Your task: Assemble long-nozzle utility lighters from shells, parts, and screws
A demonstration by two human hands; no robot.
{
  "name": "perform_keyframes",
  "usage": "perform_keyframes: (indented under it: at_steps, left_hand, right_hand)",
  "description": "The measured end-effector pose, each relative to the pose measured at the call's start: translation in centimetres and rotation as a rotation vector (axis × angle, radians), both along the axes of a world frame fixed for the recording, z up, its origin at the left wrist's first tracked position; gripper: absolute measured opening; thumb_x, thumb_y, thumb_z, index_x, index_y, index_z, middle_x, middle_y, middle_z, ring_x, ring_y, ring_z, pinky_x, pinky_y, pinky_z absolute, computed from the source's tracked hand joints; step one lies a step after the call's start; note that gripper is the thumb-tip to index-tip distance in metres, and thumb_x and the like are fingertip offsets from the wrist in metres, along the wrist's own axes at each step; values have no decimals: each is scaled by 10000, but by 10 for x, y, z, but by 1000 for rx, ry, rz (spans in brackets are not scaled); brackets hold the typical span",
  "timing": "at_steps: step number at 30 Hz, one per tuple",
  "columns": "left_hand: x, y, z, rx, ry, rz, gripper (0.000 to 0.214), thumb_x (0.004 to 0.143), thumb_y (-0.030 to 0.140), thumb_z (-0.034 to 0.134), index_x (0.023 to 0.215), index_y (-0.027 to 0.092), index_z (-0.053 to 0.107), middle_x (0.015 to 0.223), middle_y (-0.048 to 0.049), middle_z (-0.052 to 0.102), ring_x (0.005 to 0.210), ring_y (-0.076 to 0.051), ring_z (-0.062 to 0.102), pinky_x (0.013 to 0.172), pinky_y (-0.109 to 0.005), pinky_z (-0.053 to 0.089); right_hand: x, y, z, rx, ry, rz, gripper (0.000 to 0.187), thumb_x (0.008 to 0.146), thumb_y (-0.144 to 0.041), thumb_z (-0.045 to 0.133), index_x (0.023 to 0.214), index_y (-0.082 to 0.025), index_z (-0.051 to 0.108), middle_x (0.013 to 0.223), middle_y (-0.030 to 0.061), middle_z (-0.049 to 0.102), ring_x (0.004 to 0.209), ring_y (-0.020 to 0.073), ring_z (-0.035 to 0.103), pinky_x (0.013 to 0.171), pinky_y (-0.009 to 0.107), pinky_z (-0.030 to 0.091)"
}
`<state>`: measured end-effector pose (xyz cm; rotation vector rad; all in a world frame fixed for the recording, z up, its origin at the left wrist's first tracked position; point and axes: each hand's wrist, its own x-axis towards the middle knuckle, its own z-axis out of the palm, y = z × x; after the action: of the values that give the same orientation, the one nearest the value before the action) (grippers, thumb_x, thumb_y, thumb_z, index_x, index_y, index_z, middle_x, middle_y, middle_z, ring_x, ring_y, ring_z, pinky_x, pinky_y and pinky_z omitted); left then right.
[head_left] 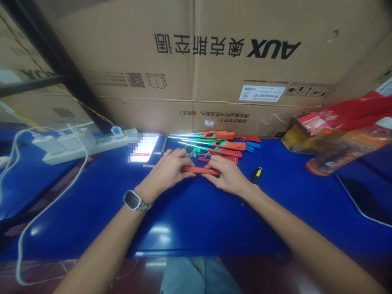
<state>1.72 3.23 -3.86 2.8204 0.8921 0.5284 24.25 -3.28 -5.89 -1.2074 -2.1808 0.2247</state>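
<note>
Both my hands meet over a blue table (171, 220) and pinch a long orange-red plastic lighter part (200, 170) lying level between them. My left hand (168, 169), with a watch on its wrist, grips the part's left end. Closed on its right end is my right hand (226, 175). Just behind my hands lies a pile of several orange and teal long-nosed lighters (220, 143) with thin metal tubes pointing left. A small black and yellow screwdriver (256, 174) rests to the right of my right hand.
A lit phone (143, 149) lies behind my left hand. A white power strip (76, 143) with cables sits at the left. Large cardboard boxes (214, 61) wall off the back. Red and clear plastic packaging (343, 134) is piled at the right, a dark tablet (364, 200) near the right edge.
</note>
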Motion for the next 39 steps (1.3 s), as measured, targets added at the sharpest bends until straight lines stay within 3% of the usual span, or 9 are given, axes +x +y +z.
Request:
perform_keyframes:
  at_steps: [4, 10, 18, 23, 27, 30, 32, 35, 39]
  left_hand:
    - [-5, 1, 0, -63, -11, -45, 221, 871, 400, 689, 1016, 234, 702, 1061, -41, 671, 1010, -236, 569, 925, -396, 373]
    - [-2, 1, 1, -100, 5, -82, 191, 893, 327, 672, 1011, 181, 713, 911, -60, 718, 874, -220, 627, 845, -356, 422]
    - [4, -3, 3, -73, 37, -105, 212, 925, 342, 627, 1034, 185, 716, 894, -59, 706, 857, -211, 616, 846, -349, 421]
    - [1, -7, 6, 142, -85, 33, 355, 876, 408, 681, 1181, 229, 647, 1116, -78, 697, 1094, -278, 562, 987, -453, 359]
    - [2, -13, 5, 247, -560, 300, 515, 797, 430, 744, 1223, 212, 552, 1257, -102, 584, 1173, -286, 514, 1032, -455, 372]
    - [15, -15, -6, 56, -1055, 487, 490, 757, 433, 772, 1116, 203, 530, 1125, -66, 581, 1027, -210, 571, 884, -349, 475]
    - [29, -16, -15, -326, -1224, 444, 460, 783, 486, 738, 1074, 185, 546, 1045, -63, 618, 978, -186, 602, 832, -311, 495]
    - [51, -22, -22, -917, -1173, 215, 471, 865, 601, 590, 999, 150, 623, 997, -92, 684, 879, -189, 654, 722, -283, 519]
    - [61, -30, -21, -1118, -1159, 131, 448, 874, 600, 583, 919, 156, 612, 791, -50, 699, 502, -106, 572, 429, -200, 389]
  right_hand:
    - [2, 2, -1, 13, 4, 17, 133, 925, -292, 582, 818, -212, 585, 823, 36, 606, 802, 192, 583, 806, 338, 472]
    - [0, -1, 2, -17, -94, -23, 126, 901, -308, 589, 831, -204, 601, 857, 57, 637, 795, 205, 586, 702, 310, 441]
    - [-8, -7, 11, -83, -272, -83, 326, 998, -421, 467, 1082, -217, 707, 1021, 81, 727, 863, 214, 651, 653, 282, 381]
    - [-10, -4, 1, -91, -59, -179, 315, 968, -436, 526, 1069, -241, 752, 880, 41, 748, 735, 195, 639, 613, 280, 368]
    - [-13, -3, -7, -147, 240, -233, 294, 933, -424, 576, 1016, -227, 777, 752, 23, 731, 632, 172, 621, 594, 276, 417]
    - [-22, -3, -8, -285, 521, -258, 368, 896, -496, 600, 968, -185, 785, 570, 3, 647, 501, 147, 582, 531, 266, 454]
    - [-31, -5, -7, -418, 702, -244, 451, 850, -561, 626, 987, -159, 778, 528, -3, 618, 456, 138, 575, 483, 256, 472]
    - [-48, -7, -8, -567, 910, -194, 558, 767, -623, 677, 1039, -144, 764, 545, 2, 633, 468, 139, 604, 477, 257, 517]
    - [-61, -8, -13, -673, 1111, -150, 530, 721, -613, 724, 997, -164, 770, 642, 18, 686, 541, 158, 658, 558, 316, 579]
